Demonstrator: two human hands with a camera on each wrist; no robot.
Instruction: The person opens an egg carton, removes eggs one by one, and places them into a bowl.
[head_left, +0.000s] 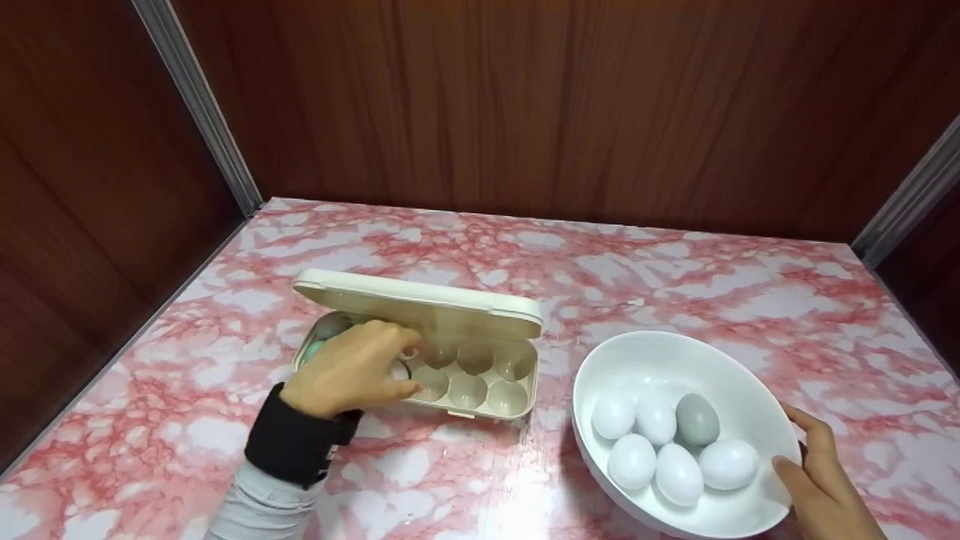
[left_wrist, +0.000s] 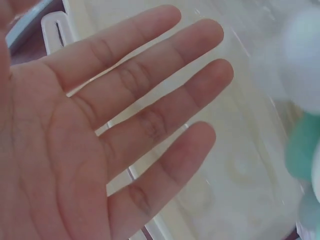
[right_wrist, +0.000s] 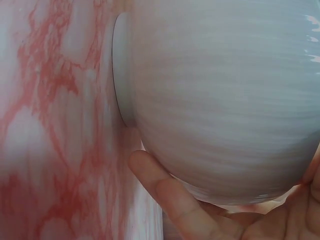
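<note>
My left hand (head_left: 352,369) is over the left half of a cream egg box (head_left: 429,407), whose hinged lid (head_left: 420,291) stands raised. In the left wrist view its fingers (left_wrist: 150,122) are straight and spread, holding nothing. A green egg (head_left: 311,350) and a white egg (head_left: 400,370) show in the box, partly hidden by the hand; the cups to the right hold no eggs. On the right, my right hand (head_left: 821,472) grips the side of a white bowl (head_left: 667,358), thumb at the rim and fingers outside. Several white eggs (head_left: 679,474) and one grey egg (head_left: 697,420) lie in it.
The red-and-white marbled table (head_left: 517,247) lies under everything. Brown wood-look panels (head_left: 510,105) close it off at the back and sides, with metal posts (head_left: 206,105) in the corners. A gap of table separates box and bowl.
</note>
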